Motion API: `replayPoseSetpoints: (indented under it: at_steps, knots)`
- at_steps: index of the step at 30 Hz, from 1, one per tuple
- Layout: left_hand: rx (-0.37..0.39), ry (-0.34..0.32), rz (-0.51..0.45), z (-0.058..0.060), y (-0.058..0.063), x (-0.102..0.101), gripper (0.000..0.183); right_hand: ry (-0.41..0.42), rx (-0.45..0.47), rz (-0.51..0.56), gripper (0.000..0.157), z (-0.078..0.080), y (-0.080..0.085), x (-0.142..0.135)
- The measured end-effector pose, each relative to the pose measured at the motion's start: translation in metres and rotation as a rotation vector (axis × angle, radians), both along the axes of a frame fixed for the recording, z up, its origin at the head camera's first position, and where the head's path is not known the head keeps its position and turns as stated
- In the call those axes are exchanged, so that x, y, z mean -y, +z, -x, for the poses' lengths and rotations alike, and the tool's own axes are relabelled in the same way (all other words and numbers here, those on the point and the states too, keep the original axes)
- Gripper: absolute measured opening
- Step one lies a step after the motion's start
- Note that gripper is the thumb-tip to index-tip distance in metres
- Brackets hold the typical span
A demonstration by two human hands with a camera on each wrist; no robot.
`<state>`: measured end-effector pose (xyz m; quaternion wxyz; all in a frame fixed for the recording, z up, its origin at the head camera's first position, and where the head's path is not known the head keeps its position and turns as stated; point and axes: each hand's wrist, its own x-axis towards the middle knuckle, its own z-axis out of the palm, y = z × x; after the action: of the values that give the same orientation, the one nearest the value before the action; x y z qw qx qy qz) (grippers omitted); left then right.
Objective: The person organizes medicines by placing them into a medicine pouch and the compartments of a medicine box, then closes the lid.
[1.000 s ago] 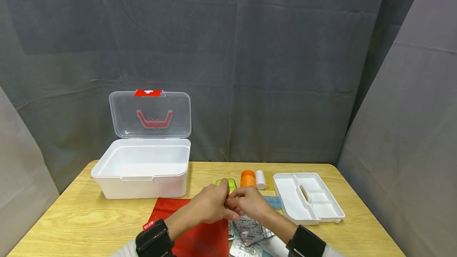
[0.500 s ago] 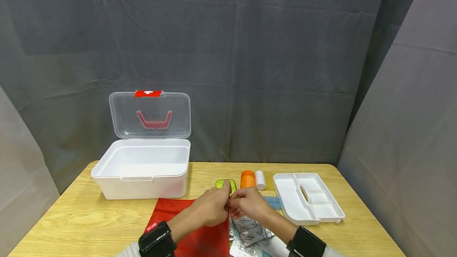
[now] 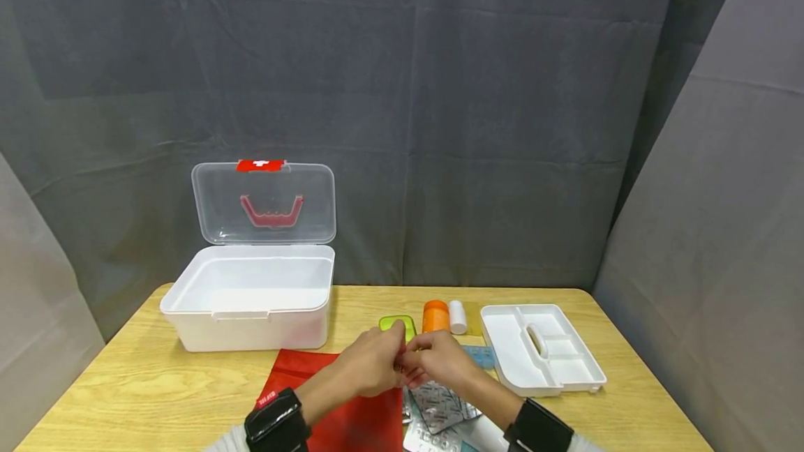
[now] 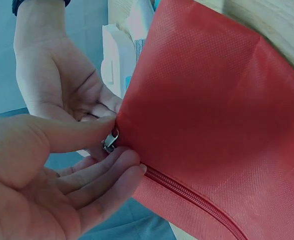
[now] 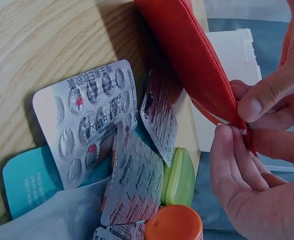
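A red pouch (image 3: 361, 413) is held by one corner between two bare hands over a pale wood-grain table (image 3: 113, 375), just in front of a white plastic box (image 3: 251, 333) whose clear lid (image 3: 270, 187) is raised. The corner is pinched between thumb and fingers by the left hand (image 3: 373, 363), while its tip is grasped by the curled fingers of the right hand (image 3: 437, 359). A small metal zipper pull (image 4: 110, 141) is seen at that end; which fingertips bear on it cannot be told for certain, so closely are the hands crowded.

The pouch is judged light, limp and easily creased, its fine-woven surface likely to give good grip. It is best steadied at the stiffer zipped corner, the smooth metal pull being easily lost from the fingertips. A toothed zipper (image 4: 187, 195) is set along one edge in a gentle curve.

Beside the pouch, foil blister packs (image 5: 89, 120), domed and crinkly, are heaped over a teal packet (image 5: 29, 180). A glossy green case (image 5: 179, 177), a round orange-capped container (image 3: 436, 316), a white cylindrical bottle (image 3: 458, 317) and a rigid compartmented tray (image 3: 502, 330) are ranged nearby.
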<state>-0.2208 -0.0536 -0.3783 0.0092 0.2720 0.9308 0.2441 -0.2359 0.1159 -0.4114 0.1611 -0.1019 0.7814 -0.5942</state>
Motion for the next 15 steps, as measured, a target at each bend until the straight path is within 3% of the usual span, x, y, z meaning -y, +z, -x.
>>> replayPoseSetpoints:
  at_steps: [5, 11, 15]
  knots:
    - [-0.057, -0.004, 0.021, 0.0009, 0.0008, 0.0003, 0.03, -0.003, -0.004, 0.002, 0.021, -0.0013, 0.0016, 0.0001]
    - [-0.065, 0.013, 0.044, 0.0006, 0.0021, -0.0003, 0.022, -0.008, -0.013, 0.01, 0.019, -0.0007, 0.0013, -0.0014]
    - [-0.061, 0.025, 0.034, -0.0003, 0.0016, -0.0007, 0.027, 0.0, -0.024, -0.001, 0.019, -0.0009, 0.0016, -0.0025]
